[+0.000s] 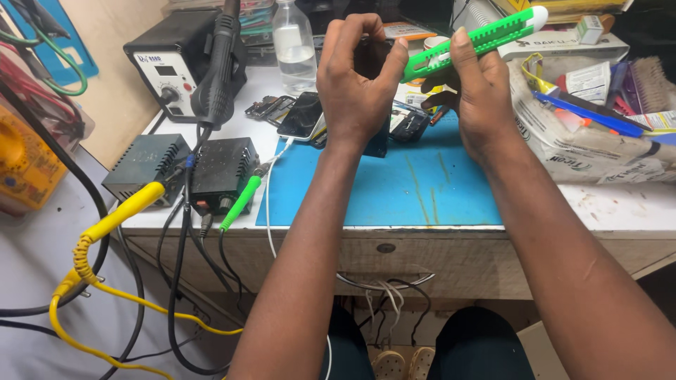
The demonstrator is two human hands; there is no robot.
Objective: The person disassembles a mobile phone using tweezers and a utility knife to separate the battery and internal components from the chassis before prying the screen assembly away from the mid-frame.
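My left hand [354, 81] is raised over the blue work mat [394, 190], fingers curled around a small dark flat object [371, 56] that is mostly hidden by the fingers. My right hand [479, 91] grips a green and white utility knife [479, 39], its tip pointing left and touching the dark object near my left fingertips. Under my hands lie a phone with a dark screen [304, 116] and other dark phone parts [410, 125] at the mat's far edge.
A hot-air station [176, 63] with its black handpiece [217, 70] stands at the back left, two black boxes [179, 165] in front with yellow and green plugs. A clear bottle [294, 46] is behind. Bags and tools [598, 119] crowd the right.
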